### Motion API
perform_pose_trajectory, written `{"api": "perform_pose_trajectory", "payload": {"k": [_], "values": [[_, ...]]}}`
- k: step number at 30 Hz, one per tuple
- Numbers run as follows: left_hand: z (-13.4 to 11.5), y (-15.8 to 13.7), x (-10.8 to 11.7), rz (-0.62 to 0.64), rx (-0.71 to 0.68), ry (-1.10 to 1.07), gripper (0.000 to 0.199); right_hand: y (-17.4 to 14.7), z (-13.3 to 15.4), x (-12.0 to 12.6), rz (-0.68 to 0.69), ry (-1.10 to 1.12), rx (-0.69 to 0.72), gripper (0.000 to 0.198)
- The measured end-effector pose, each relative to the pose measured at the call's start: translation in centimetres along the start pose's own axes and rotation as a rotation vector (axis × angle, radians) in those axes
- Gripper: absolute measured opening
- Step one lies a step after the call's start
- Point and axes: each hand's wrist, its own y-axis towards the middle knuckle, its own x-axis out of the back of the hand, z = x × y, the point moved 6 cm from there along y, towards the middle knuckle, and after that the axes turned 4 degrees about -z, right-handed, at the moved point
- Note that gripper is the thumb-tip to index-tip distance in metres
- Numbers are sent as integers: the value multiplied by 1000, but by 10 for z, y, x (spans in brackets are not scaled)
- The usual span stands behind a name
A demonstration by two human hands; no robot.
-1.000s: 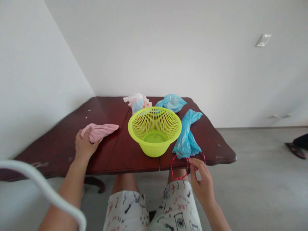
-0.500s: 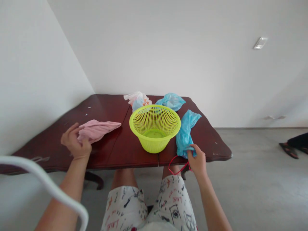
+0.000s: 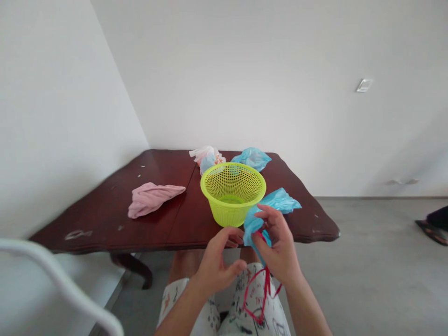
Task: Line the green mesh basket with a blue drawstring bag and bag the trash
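Dark-red tabletop (image 3: 168,164), left hand (image 3: 217,263) half spread beside nearer blue bag (image 3: 283,201), right hand (image 3: 280,245) pinching it, red cord (image 3: 267,280) dangling

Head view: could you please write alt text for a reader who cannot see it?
A person's right hand holds a blue plastic bag, a red cord dangling below, the open left hand close by. On a dark red table are a yellow-green colander, a pink cloth at left, and behind, a white bag and second blue bag.

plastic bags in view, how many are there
3: a white printed bag and a blue bag behind the green basket, and a second blue bag in the right hand. More could be hidden inside them.
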Motion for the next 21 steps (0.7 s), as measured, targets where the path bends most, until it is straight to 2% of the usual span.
{"api": "perform_pose_trajectory", "payload": {"k": [2, 5, 10, 12, 14, 16, 18, 19, 21], "values": [[0, 12, -10, -82, 176, -181, 54, -10, 2, -21, 82, -8, -4, 70], [9, 14, -4, -201, 340, -344, 53, -27, -11, -30, 92, -23, -31, 68], [36, -12, 17, -388, 570, -446, 56, -51, -48, -15, 26, 125, -202, 49], [46, -25, 25, -520, 670, -458, 60, -56, -55, -7, -11, 233, -299, 44], [54, -34, 25, -594, 780, -463, 69, -57, -51, -6, 43, 339, -377, 39], [57, -38, 19, -563, 854, -480, 74, -56, -38, -14, 186, 405, -395, 41], [55, -37, 11, -482, 857, -488, 71, -56, -23, -24, 328, 398, -359, 46], [52, -36, 8, -455, 836, -486, 68, -56, -19, -29, 358, 363, -340, 47], [47, -31, 6, -423, 804, -478, 64, -54, -20, -33, 321, 276, -328, 42]]}}
